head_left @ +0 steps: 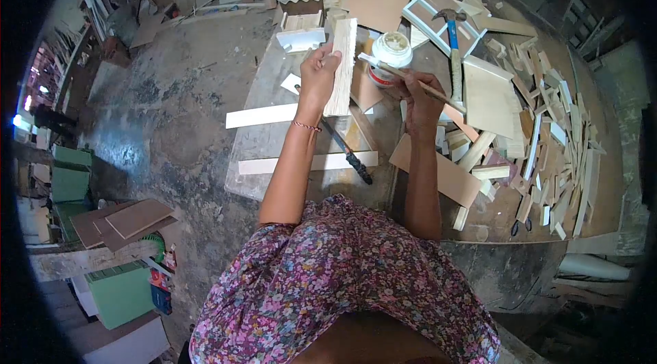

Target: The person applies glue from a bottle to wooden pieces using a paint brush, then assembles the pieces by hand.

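My left hand grips a pale wooden strip by its left side, with the strip standing lengthwise over the table. In my right hand is a thin wooden stick whose whitish tip is near the strip's right edge. Beyond that tip stands an open white glue jar with a red band and a crusted rim. A dark-ended tool lies on the table below my left hand, across a light wood strip.
A hammer with a blue handle lies by a white frame at the back right. Wood offcuts are heaped on the right. Scissors rest near the front edge. A small wooden box sits at the back left.
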Motion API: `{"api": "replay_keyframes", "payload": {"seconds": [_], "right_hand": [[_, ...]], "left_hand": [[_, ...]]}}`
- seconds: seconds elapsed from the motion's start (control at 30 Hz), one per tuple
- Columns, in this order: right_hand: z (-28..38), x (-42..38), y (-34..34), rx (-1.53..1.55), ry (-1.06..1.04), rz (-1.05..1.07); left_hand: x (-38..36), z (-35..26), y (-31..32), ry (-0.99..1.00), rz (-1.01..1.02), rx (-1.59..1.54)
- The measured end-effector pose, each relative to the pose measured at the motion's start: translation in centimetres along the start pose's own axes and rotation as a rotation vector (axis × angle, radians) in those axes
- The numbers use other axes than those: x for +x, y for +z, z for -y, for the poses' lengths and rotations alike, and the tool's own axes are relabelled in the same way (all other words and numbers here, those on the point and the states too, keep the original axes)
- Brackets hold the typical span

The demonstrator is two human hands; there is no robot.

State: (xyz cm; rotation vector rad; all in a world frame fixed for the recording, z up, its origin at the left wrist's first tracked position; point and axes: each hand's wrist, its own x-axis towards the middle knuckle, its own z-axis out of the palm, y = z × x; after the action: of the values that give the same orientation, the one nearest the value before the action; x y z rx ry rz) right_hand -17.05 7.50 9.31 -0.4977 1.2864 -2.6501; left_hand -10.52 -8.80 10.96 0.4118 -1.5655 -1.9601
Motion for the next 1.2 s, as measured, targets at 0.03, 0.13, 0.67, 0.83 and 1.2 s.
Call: {"api": "replay_keyframes", "payload": {"seconds": [0.03,0.13,0.67,0.83,1.2], "right_hand": [[0.4,-0.2,0.5,-0.035,-0.016,0.007],[0.6,-0.3,0.9,-0.06,-0.05,0.039],[1.7,-0.2,0.1,-0.207,-0.036,0.145],[2.2,-0.3,0.1,-0.198,-0.057,0.205],[1.5,0.6,0.2,-0.225,-0.132,0.111]], "left_hand": [[-0.1,-0.1,0.1,-0.012,0.011,-0.007],[-0.3,0.0,0.4,-0.013,0.029,0.002],[-0.5,0.1,0.5,-0.034,0.032,-0.002],[-0.5,0.0,0.6,-0.039,0.043,0.004],[-1.3,-0.4,1.3,-0.043,0.112,0.011]]}}
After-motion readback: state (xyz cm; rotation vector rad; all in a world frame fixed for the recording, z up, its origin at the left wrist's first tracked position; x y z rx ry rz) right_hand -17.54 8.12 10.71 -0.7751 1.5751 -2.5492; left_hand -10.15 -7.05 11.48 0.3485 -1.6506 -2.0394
